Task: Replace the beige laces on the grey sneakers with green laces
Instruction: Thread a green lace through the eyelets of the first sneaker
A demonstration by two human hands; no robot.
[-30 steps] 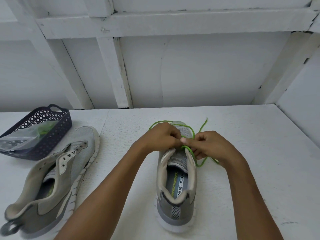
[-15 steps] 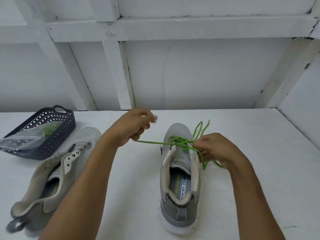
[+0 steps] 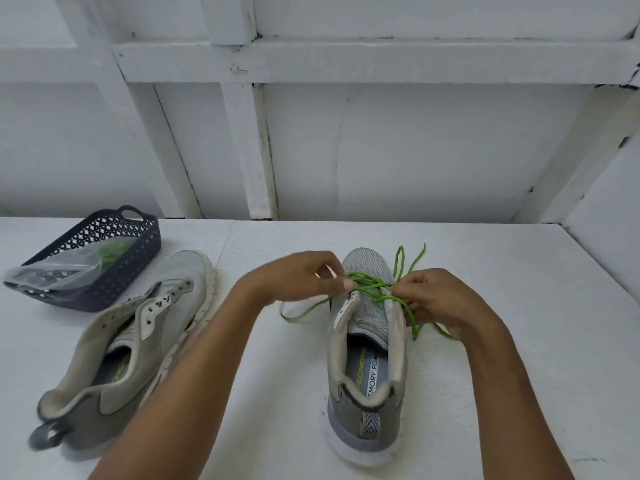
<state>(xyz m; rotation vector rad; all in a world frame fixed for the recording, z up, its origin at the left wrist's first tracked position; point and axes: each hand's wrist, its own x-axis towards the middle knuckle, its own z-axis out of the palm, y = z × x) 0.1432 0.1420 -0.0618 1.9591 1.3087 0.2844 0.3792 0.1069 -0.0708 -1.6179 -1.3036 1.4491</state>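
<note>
Head view: green lace [image 3: 372, 289] crossing the front eyelets of the grey sneaker [image 3: 367, 344], upright on the white table [image 3: 519, 358], toe pointing away.
Left hand [image 3: 304, 278], blurred, curled with fingertips pinching the lace by the left eyelet row; right hand [image 3: 436, 299] pinching it at the right row. Slack trailing onto the table on both sides of the shoe. Well to the left, second sneaker [image 3: 138, 341] tilted on its side, next to a dark basket [image 3: 114, 271] holding a clear bag [image 3: 52, 275].

Grey mesh-cloth sneaker [image 3: 367, 344], green cord lace [image 3: 372, 287], dark perforated plastic basket [image 3: 93, 258], rough matt white table [image 3: 277, 393]
</note>
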